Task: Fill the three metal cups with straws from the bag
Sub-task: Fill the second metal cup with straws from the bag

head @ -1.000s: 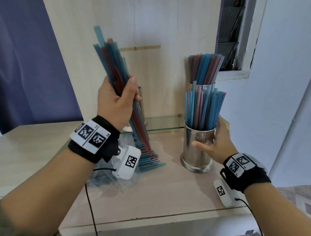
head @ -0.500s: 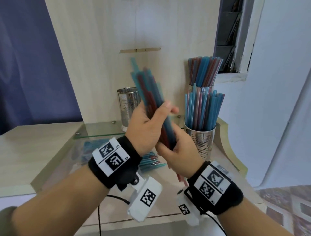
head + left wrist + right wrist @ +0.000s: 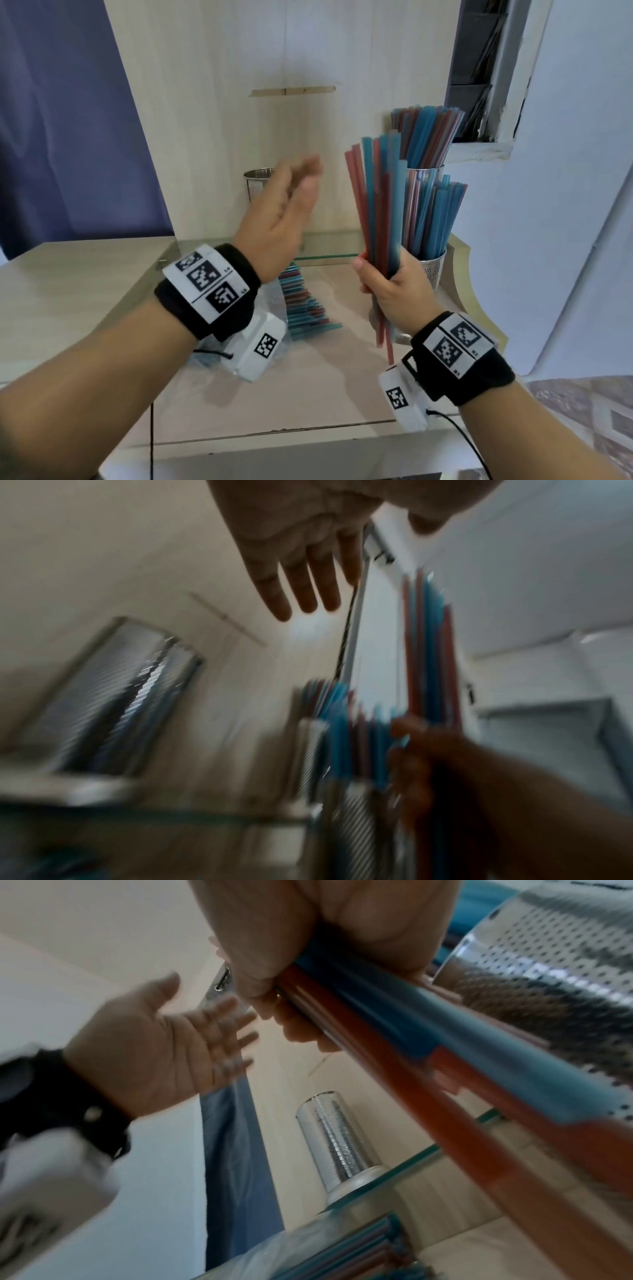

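My right hand (image 3: pixel 390 284) grips an upright bundle of blue and red straws (image 3: pixel 376 192) near its lower end, in front of the near metal cup (image 3: pixel 434 274), which is full of straws. Behind it a second cup (image 3: pixel 424 171) also holds straws. A third perforated cup (image 3: pixel 256 183) stands on the glass shelf, partly hidden by my left hand (image 3: pixel 291 202), which is flat, empty and blurred. The clear bag of straws (image 3: pixel 305 305) lies on the table. In the right wrist view my fingers (image 3: pixel 260 972) wrap the bundle (image 3: pixel 394 1042), and the third cup (image 3: pixel 339 1139) shows beyond.
A wooden back panel (image 3: pixel 274 85) rises behind the glass shelf (image 3: pixel 325 243). The pale wooden table (image 3: pixel 308 383) ends close to me at its front edge. A white wall (image 3: pixel 565 205) stands to the right, a blue curtain (image 3: pixel 61 120) to the left.
The bundle has passed from my left hand into my right hand and now stands upright further right. My left hand has let go and swung away to the left, fingers straight.
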The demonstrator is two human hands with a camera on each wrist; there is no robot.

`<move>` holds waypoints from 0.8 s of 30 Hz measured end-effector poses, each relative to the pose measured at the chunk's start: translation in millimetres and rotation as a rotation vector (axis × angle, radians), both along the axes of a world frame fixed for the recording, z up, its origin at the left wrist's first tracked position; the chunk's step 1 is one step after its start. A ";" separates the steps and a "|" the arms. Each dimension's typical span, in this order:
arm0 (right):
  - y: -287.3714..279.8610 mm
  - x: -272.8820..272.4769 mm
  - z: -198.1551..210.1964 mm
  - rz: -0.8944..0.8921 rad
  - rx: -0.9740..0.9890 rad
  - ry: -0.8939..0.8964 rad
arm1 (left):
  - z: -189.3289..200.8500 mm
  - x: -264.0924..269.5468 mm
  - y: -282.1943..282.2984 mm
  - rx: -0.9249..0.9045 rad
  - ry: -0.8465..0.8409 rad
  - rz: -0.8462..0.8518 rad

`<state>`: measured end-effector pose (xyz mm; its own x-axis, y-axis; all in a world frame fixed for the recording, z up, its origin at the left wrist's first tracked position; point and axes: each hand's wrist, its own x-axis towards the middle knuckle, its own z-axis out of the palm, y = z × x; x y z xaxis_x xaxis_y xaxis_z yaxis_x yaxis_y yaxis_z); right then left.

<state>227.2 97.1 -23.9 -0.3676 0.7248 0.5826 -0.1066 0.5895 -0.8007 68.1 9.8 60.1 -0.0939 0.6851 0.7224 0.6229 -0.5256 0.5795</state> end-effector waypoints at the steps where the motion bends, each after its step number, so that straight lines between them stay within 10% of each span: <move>1: 5.2 2.2 -0.4 -0.026 -0.011 0.006 | -16.1 -8.5 5.5 -0.142 0.101 0.069; 5: 17.2 1.7 -9.9 -0.056 -0.048 -0.003 | -95.2 -36.2 25.5 -0.657 0.855 0.351; 8: 15.3 1.3 -26.9 -0.069 -0.081 -0.036 | -125.7 -42.6 25.3 -0.829 1.116 0.537; 16: 15.1 7.1 -46.5 -0.022 -0.151 -0.130 | -138.2 -29.5 32.1 -0.901 1.270 0.631; 24: 18.6 13.8 -51.4 -0.047 -0.163 -0.098 | -125.4 -28.0 36.0 -0.823 1.056 0.599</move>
<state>240.9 115.7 -75.2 -0.3805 0.8242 0.4195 0.0011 0.4540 -0.8910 40.1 45.8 -65.3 -0.1934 0.9788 0.0680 0.9401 0.2047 -0.2726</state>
